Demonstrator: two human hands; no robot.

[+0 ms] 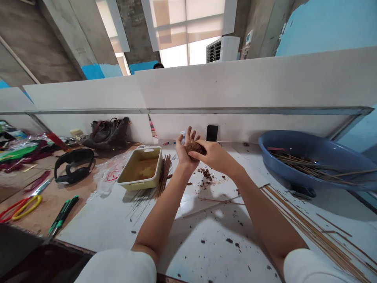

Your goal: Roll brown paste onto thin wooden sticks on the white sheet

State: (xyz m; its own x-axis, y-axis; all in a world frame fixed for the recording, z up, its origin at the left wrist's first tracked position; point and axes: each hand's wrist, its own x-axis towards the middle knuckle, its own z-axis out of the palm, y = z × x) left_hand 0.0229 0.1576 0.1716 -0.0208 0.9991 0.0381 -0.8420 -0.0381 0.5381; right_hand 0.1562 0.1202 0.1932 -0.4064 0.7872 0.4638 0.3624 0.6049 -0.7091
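White bench (203, 239) covered in crumbs (205, 173), and a crumbly brown clump (194, 147) lies sideways on the left hand (185, 152), its fingers (190, 135) spread upright, while the right hand (215, 155) presses across, fingers together.

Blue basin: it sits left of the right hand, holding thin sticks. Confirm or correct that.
Wrong side. The head view shows the blue basin to the right of the right hand, not left. It does hold thin sticks.
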